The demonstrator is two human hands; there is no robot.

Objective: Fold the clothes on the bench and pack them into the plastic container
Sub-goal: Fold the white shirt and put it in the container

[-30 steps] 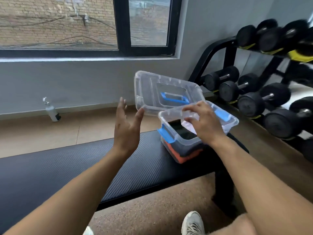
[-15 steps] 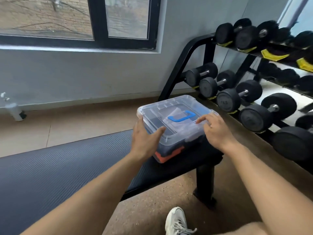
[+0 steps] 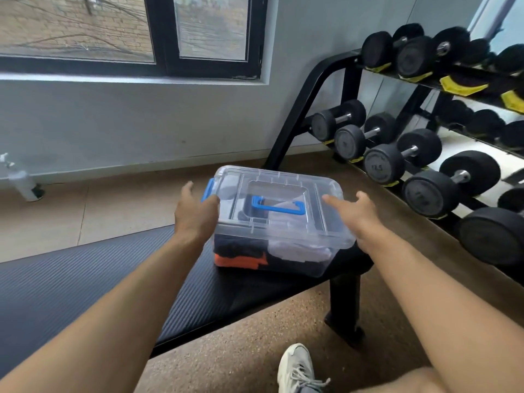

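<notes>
A second ago the lid (image 3: pixel 279 199) leaned open behind the container (image 3: pixel 272 251); now it sits flat on top. The left hand (image 3: pixel 195 214) has moved to the blue side latch (image 3: pixel 207 190), and the right hand (image 3: pixel 354 214) has left the rim for the lid's right edge.

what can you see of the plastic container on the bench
The plastic container is clear, with its clear lid on, a blue handle lying flat and a blue side clip. Dark, orange and grey folded clothes show through. It sits at the bench end; the left hand touches the clip side, the right hand its right edge.
</notes>
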